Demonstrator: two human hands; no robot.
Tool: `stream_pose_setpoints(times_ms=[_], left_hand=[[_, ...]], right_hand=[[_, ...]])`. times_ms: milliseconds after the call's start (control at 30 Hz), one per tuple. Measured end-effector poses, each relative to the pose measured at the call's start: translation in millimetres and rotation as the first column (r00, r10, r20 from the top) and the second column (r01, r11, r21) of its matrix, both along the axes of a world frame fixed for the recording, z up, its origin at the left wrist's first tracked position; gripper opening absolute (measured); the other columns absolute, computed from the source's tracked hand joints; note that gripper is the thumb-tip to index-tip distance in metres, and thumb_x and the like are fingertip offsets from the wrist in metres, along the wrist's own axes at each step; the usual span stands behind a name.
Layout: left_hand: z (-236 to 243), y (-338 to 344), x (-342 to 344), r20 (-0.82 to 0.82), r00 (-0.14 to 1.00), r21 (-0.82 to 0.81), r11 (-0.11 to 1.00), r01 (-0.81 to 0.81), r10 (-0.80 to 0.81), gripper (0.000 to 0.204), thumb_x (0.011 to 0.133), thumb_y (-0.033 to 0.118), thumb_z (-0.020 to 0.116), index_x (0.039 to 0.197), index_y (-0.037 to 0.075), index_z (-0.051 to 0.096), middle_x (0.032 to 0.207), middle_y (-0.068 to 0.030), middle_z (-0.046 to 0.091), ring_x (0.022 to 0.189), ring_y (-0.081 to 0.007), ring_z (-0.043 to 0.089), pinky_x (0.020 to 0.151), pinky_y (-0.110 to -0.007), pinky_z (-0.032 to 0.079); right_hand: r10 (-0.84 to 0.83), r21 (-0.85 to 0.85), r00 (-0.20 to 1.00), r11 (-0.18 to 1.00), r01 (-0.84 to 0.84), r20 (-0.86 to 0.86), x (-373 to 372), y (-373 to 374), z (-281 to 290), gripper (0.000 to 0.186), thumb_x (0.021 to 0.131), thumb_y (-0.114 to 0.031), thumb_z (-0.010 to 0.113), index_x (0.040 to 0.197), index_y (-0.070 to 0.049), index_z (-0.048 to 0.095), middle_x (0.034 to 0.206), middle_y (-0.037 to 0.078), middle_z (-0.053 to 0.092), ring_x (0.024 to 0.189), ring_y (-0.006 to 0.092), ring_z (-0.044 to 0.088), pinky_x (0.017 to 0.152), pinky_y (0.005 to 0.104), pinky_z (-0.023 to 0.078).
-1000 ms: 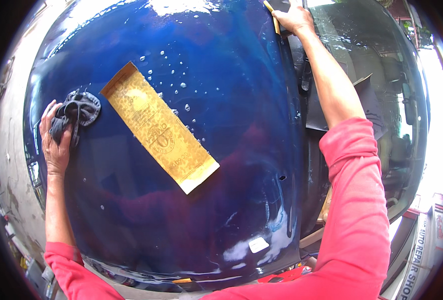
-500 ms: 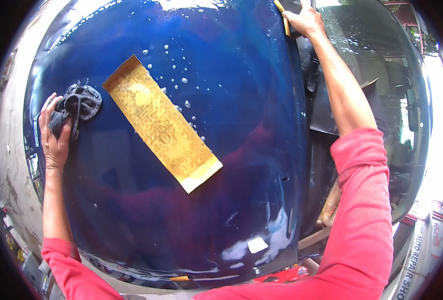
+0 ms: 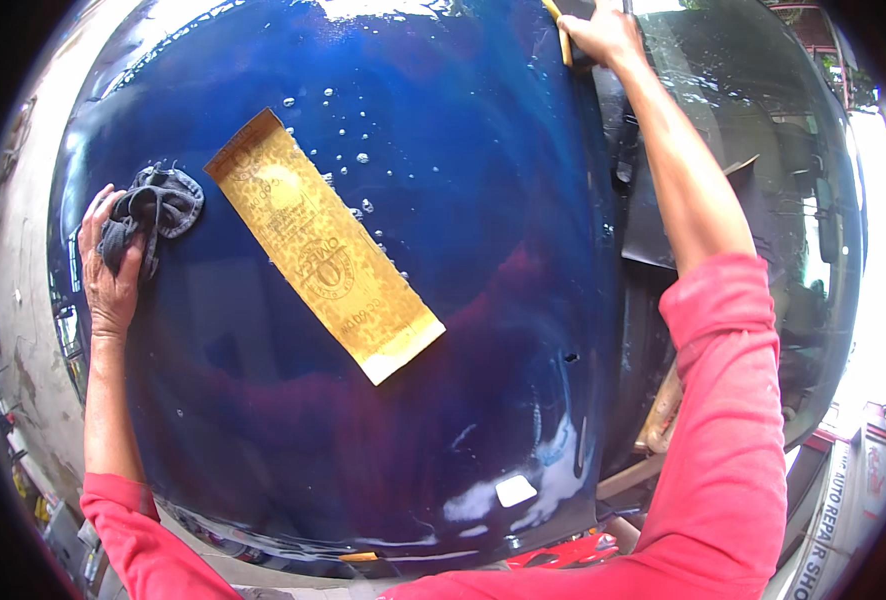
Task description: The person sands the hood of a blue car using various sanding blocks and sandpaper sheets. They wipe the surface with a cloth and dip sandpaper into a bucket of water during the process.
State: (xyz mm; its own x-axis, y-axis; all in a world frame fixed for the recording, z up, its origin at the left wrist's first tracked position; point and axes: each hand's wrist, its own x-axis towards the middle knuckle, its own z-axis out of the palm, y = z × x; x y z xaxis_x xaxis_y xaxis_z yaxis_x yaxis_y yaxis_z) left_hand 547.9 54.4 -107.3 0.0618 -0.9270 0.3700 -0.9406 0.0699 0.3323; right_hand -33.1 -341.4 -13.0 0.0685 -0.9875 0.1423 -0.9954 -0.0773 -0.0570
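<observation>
A dark grey cloth (image 3: 168,205) is bunched on the left part of a wet blue car hood (image 3: 263,430), with my left hand (image 3: 113,265) closed around its near side. At the far right, my right hand (image 3: 603,38) is by the hood edge next to the windshield, its fingers bent and partly cut off by the frame. Its thumb reaches a narrow yellow strip (image 3: 564,42) with a dark piece beside it; the full shape is hidden. Between my hands, a long yellow printed paper sheet (image 3: 328,250), like sandpaper backing, lies slantwise, its far end curled up.
Water drops (image 3: 363,158) dot the hood beyond the sheet. A small white piece (image 3: 515,490) lies near its right front corner, and an orange-yellow piece (image 3: 358,557) at the near edge. Black sheeting (image 3: 653,235) covers part of the windshield (image 3: 813,330). Concrete floor (image 3: 13,270) shows at left.
My right hand and the yellow strip have shifted slightly left. Some water drops sit a little farther left. The cloth, my left hand and the paper sheet stay practically in place.
</observation>
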Motion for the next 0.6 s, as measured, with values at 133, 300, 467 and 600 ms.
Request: stream_pose_setpoints(times_ms=[133,300,467,600], left_hand=[[0,0,-1,-0.009,1.0,-0.02,1.0,0.02,-0.02,0.054,0.097,0.028,0.07,0.147,0.009,0.064,0.158,-0.0178,0.058,0.15,-0.0355,0.051,0.127,-0.047,0.032],[3,2,-2,-0.029,0.999,0.001,1.0,0.021,-0.021,0.056,0.096,0.028,0.069,0.147,0.007,0.063,0.158,-0.0179,0.058,0.149,-0.0368,0.051,0.127,-0.048,0.034],[2,2,-2,-0.021,1.0,0.017,1.0,-0.01,0.011,0.053,0.098,0.027,0.069,0.147,0.007,0.063,0.158,-0.0166,0.058,0.149,-0.0356,0.051,0.127,-0.047,0.035],[-1,1,2,-0.018,1.0,0.009,1.0,0.023,-0.023,0.054,0.097,0.027,0.067,0.147,0.007,0.063,0.157,-0.0176,0.058,0.152,-0.0358,0.049,0.128,-0.047,0.032]], right_hand=[[0.244,-0.032,0.935,0.969,-0.244,0.256,-59,102,-4,0.1,0.087,-0.039,0.089,0.168,-0.004,0.042,0.146,0.021,0.071,0.137,0.0299,0.068,0.118,0.0427,0.05],[0.045,-0.119,0.989,0.993,-0.028,0.142,-25,2,-11,0.091,0.083,-0.052,0.087,0.162,-0.021,0.054,0.107,0.021,0.081,0.079,0.0295,0.079,0.07,0.0427,0.066],[0.052,-0.024,0.957,0.999,-0.047,0.287,-5,23,4,0.088,0.083,-0.052,0.087,0.157,-0.014,0.057,0.093,0.018,0.078,0.065,0.0251,0.073,0.05,0.0398,0.059],[0.355,-0.189,0.895,0.931,-0.312,0.27,-48,135,3,0.094,0.087,-0.038,0.087,0.166,-0.005,0.046,0.121,0.021,0.081,0.095,0.0297,0.082,0.092,0.0439,0.063]])
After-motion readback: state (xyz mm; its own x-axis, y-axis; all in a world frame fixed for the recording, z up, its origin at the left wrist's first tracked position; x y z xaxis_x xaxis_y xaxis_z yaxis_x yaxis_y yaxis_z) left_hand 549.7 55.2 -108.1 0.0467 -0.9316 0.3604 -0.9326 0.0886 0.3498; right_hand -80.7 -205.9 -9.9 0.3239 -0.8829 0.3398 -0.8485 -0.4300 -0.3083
